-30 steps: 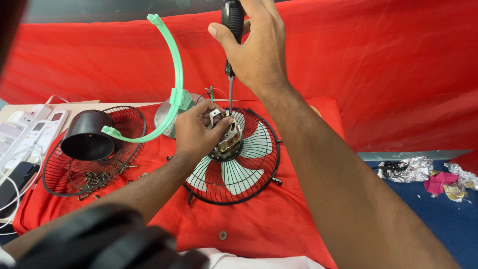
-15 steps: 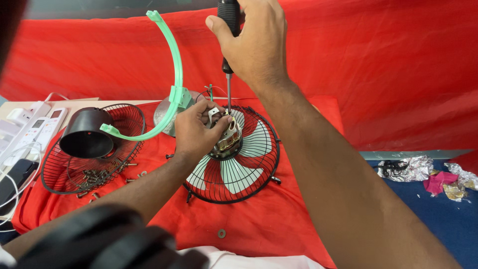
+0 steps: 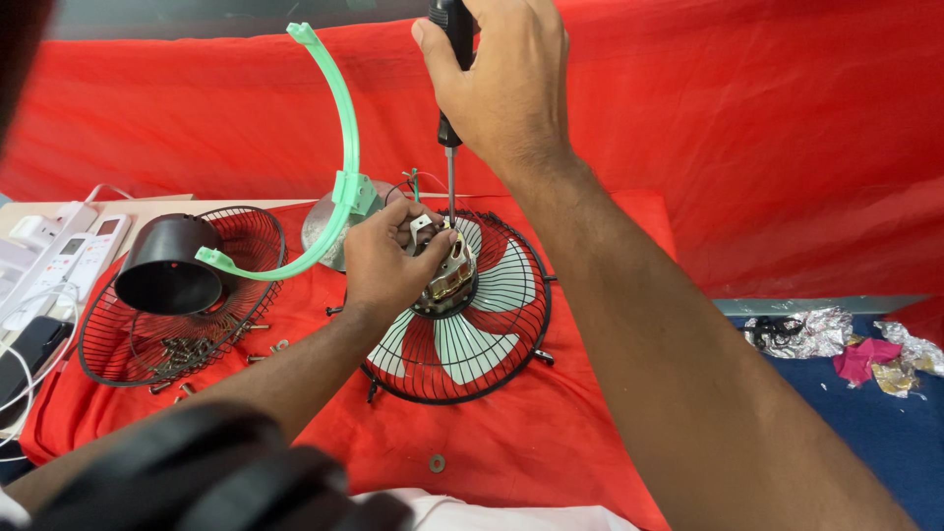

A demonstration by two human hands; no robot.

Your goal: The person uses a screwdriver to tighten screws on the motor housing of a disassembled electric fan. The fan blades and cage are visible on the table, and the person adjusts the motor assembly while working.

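Right hand: wrapping its grip closed around the black handle of a screwdriver, high above the surface.
Screwdriver: standing nearly upright, long axis running straight down, thin shaft pointing at the motor directly below the hand.
Left hand: lying nearer the motor, fingers curling against its left side and pinching it steady.
Motor: sitting at the hub of the fan, metal and silvery with a brassy sheen; whether the tip is touching a screw is too small to tell.
Fan: lying flat on the red cloth, black wire guard ringing pale blades.
Left of it: a green curved bracket arching upward, a black cup resting on a second wire guard, loose screws lying inside that guard.
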